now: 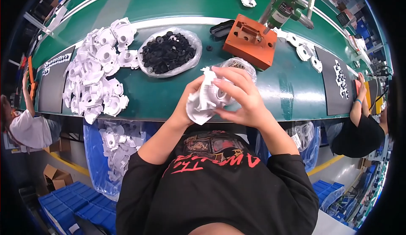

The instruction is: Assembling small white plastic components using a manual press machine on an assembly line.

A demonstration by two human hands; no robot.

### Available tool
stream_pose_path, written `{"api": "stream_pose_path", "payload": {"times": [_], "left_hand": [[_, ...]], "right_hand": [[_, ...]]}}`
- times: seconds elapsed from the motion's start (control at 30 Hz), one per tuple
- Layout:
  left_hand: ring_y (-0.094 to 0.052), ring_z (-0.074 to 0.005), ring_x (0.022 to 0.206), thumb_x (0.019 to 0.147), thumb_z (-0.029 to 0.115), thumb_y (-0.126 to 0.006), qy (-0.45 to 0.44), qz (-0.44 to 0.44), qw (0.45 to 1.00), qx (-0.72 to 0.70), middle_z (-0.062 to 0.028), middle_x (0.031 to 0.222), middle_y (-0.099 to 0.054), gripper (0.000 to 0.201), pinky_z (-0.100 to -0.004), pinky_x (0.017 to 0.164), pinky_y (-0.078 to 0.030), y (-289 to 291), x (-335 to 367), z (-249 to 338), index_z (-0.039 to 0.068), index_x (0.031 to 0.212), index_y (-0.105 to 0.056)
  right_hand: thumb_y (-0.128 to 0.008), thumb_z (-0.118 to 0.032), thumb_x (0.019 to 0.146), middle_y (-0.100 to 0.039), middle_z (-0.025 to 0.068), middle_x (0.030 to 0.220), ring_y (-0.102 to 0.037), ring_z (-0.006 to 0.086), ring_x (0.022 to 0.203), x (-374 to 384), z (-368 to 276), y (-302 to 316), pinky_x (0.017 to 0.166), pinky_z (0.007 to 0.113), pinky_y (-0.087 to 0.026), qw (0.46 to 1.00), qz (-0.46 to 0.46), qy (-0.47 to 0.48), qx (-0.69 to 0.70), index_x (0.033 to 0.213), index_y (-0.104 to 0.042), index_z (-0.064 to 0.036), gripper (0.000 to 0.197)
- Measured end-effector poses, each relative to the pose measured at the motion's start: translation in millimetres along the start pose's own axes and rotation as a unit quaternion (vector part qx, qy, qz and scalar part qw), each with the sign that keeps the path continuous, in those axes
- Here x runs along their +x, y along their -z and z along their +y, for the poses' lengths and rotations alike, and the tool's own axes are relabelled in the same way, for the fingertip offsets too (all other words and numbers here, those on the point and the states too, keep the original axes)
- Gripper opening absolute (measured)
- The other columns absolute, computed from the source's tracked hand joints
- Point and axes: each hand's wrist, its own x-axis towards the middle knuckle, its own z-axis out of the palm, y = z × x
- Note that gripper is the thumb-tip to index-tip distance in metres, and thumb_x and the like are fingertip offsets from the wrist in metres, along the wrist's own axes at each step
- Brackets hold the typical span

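Above the near edge of the green bench, I hold a white moulded plastic part [208, 94] between both hands. My left hand [186, 104] is closed around its left side. My right hand [242, 94] grips it from the right, with fingers over the top and the thumb low on the part. A round opening shows in the part beside my right fingers. Just beyond my right hand lies a small clear bag [252, 71] of little metal pieces, partly hidden by it. Farther left, a clear plastic bag [197, 45] holds many small black round parts [169, 52].
A heap of similar white parts [95, 64] covers the bench's left. Ahead right stand an orange fixture block [249, 40] and a green press [282, 13]; more white parts [303, 52] lie beyond. Blue lined bins [95, 159] sit below the bench. Co-workers [359, 127] are at both sides.
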Motion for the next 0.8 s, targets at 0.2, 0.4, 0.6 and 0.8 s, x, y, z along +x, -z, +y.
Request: {"api": "stream_pose_path", "payload": {"times": [0.2,0.4,0.6,0.8], "left_hand": [[-0.059,-0.0167,0.093,0.073,0.006,-0.071,0.005,-0.024,0.999,0.027,-0.0081,0.107,-0.057,0.049,-0.0284,0.074,-0.052,4.1,0.6,-9.3,0.004,0.117,-0.050],[-0.058,-0.0134,0.090,0.072,0.007,-0.072,0.129,0.035,0.978,-0.158,-0.0056,0.107,-0.057,0.046,-0.0267,0.071,-0.052,2.3,-10.2,-9.6,0.004,0.113,-0.052],[-0.056,-0.0114,0.084,0.075,0.010,-0.069,0.153,0.039,0.982,-0.104,-0.0034,0.095,-0.058,0.033,-0.0250,0.067,-0.049,-2.7,-6.4,1.7,0.006,0.105,-0.054],[-0.045,-0.0024,0.066,0.087,0.013,-0.058,0.127,0.142,0.981,0.016,0.0041,0.076,-0.048,0.014,-0.0175,0.055,-0.038,-4.4,-3.3,17.8,0.009,0.086,-0.045]], "right_hand": [[-0.076,-0.009,0.056,-0.052,0.0055,0.127,-0.048,0.0295,0.114,4.7,-11.4,6.5,0.092,0.044,-0.038,0.994,-0.107,-0.002,0.007,0.119,-0.057,-0.0145,0.066],[-0.076,-0.009,0.057,-0.052,0.0105,0.127,-0.048,0.0331,0.115,4.8,-12.1,7.3,0.093,0.045,-0.039,0.991,-0.133,-0.010,0.013,0.119,-0.056,-0.0109,0.065],[-0.077,-0.011,0.058,-0.053,0.0138,0.124,-0.052,0.0311,0.110,3.9,-10.1,3.8,0.090,0.042,-0.041,0.991,-0.113,-0.003,0.070,0.122,-0.055,-0.0086,0.068],[-0.080,-0.016,0.055,-0.056,0.0066,0.121,-0.054,0.0285,0.101,9.1,-18.5,12.7,0.083,0.040,-0.042,0.988,-0.146,0.004,0.056,0.123,-0.054,-0.0078,0.073]]}}
